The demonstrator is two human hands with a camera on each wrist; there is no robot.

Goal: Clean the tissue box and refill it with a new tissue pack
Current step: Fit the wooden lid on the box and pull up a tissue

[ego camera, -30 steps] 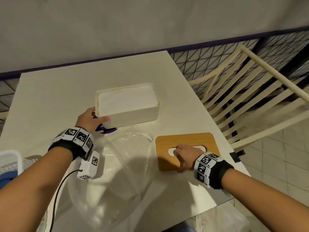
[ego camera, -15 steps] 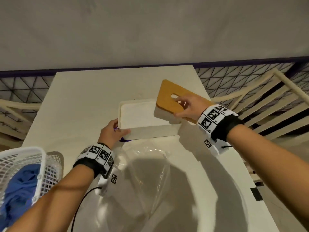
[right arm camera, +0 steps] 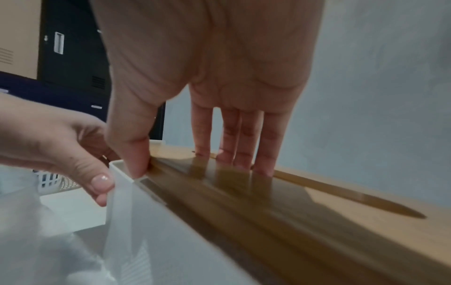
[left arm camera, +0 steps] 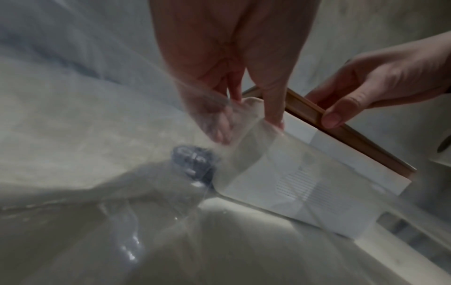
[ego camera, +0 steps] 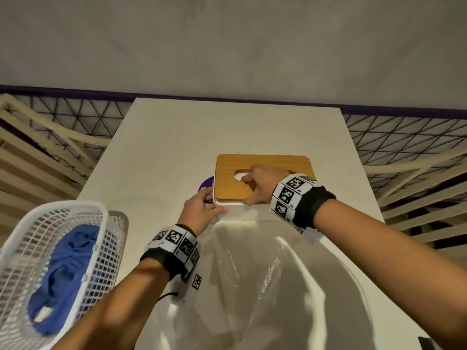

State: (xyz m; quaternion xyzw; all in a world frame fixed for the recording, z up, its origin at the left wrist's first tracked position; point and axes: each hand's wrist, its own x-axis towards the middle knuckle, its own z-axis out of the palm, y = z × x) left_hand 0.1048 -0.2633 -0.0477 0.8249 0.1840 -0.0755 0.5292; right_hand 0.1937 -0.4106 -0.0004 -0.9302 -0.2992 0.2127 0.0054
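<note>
Nearest the viewer, a sheet of clear plastic wrap (ego camera: 242, 281) lies crumpled on the white table (ego camera: 161, 147), spreading from 6 o'clock toward the centre. At 8 o'clock a white mesh basket (ego camera: 83, 248) holds a blue cloth (ego camera: 63, 261).

Beyond the wrap, the left hand (ego camera: 199, 213) grips the near-left corner of the white tissue box (left arm camera: 324, 185), thumb on the front wall and fingers curled round the left end. In the left wrist view the wrap overlaps part of the box front.

The right hand (ego camera: 262, 185) is clamped on the wooden lid (ego camera: 235, 178): the thumb presses the near edge of the lid at the box rim, and the fingers (right arm camera: 246, 138) lie together, reaching across the top to the lid's slot. The lid sits flat on the tissue box, which stands at the table centre, at about 12 o'clock from the hands. In the right wrist view the near corner of the lid lies at the box rim beside the thumb.

A purple round object (ego camera: 206, 185) shows at 9 o'clock of the box, partly hidden by it.
</note>
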